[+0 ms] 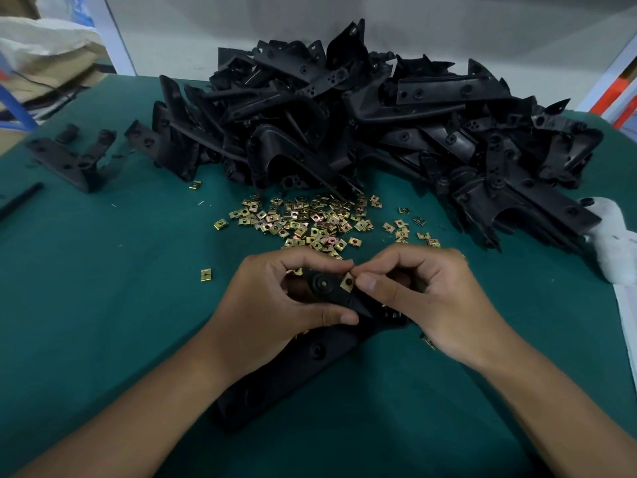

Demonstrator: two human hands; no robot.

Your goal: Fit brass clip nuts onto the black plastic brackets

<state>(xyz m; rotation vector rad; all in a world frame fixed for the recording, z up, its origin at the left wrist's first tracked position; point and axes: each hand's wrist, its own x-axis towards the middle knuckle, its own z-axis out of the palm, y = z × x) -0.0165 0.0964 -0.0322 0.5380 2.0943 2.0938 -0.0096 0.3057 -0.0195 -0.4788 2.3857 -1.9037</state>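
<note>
Small square brass clip nut (pixel 347 281) is pinched at the edge of a long black plastic bracket (pixel 303 353) held over the green table cover (pixel 103 305).

The bracket's upper end is gripped by the left hand (pixel 275 298), thumb underneath and fingers curled over the top. The clip nut is pinched between thumb and forefinger of the right hand (pixel 424 301), touching the bracket just beside a round boss. A loose scatter of brass clip nuts (pixel 310 222) is seen just beyond the hands. A large heap of black plastic brackets (pixel 362 125) is noted behind it. One separate black bracket (pixel 74 157) lies far left, well apart.
</note>
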